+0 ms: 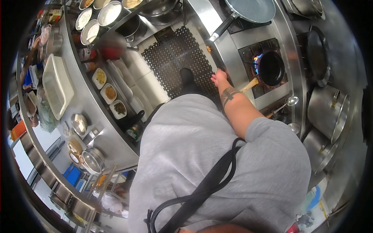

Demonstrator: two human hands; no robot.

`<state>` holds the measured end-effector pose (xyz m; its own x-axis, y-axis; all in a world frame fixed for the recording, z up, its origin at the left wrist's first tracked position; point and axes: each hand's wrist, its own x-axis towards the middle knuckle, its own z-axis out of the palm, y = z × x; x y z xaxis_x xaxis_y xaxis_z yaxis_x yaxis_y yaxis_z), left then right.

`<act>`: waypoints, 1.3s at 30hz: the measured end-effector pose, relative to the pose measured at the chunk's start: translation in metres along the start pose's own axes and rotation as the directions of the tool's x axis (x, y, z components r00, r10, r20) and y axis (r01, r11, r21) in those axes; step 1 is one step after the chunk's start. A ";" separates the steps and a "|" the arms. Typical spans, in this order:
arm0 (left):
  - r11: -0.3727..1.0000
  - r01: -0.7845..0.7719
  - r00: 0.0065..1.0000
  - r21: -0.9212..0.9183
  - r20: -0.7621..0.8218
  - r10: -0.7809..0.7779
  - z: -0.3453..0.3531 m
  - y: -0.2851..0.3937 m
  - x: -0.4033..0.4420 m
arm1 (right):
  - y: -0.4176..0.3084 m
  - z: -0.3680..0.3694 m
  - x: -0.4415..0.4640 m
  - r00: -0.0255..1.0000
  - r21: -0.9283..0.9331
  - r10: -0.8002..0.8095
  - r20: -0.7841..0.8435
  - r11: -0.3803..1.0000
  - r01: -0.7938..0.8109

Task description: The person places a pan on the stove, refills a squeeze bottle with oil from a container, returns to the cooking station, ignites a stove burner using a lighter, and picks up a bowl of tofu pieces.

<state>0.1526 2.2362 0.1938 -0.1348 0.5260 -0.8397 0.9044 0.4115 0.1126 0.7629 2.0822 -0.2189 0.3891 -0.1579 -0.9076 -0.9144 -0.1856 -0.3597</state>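
My right hand [219, 76] hangs beside the front edge of the steel stove [225, 58], above the dark floor mat. Its fingers are loosely bent and a little apart, and I see nothing between them. Just right of it, a black frying pan [271, 68] sits on a burner with a blue and orange flame [257, 62] at its left side. The pan's pale handle [250, 85] points toward my forearm and is partly hidden by it. My left hand is out of view.
A large grey pan [251, 8] rests on the stove ahead. Ladles [291, 101] and big pots [328, 112] stand at right. On the left are a steel counter [101, 132], white food tubs [108, 93] and a white tray [56, 87]. A perforated mat [167, 58] covers the floor.
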 end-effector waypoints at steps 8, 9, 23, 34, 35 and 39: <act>0.997 -0.024 0.996 0.077 0.090 0.017 0.009 0.055 0.045 | 0.000 0.000 -0.020 0.996 0.144 0.019 -0.092 0.990 -0.006; 0.996 -0.025 0.995 0.083 0.096 0.017 0.007 0.062 0.052 | 0.002 0.000 -0.018 0.996 0.161 0.009 -0.084 0.987 0.005; 0.992 -0.088 0.984 0.095 0.165 0.072 0.010 0.062 0.117 | 0.021 -0.004 0.003 0.999 0.330 -0.023 0.037 0.944 0.010; 0.964 -0.156 0.944 -0.215 0.255 0.210 0.004 0.116 0.109 | 0.031 -0.025 0.016 0.938 0.057 0.176 0.299 0.978 -0.202; 0.937 -0.173 0.941 -0.303 0.230 0.248 0.003 0.121 0.115 | 0.024 -0.017 0.011 0.957 -0.185 0.174 0.232 0.974 -0.132; 0.651 -0.388 0.894 -0.653 -0.094 0.438 -0.003 0.155 0.136 | -0.024 0.046 -0.051 0.944 -0.788 0.007 0.330 0.553 0.271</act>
<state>0.2730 2.3739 0.0988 0.2380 0.7203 -0.6515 0.3769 0.5497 0.7455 0.7600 2.1389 -0.1737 0.3238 0.1691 -0.9309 -0.3127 -0.9095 -0.2740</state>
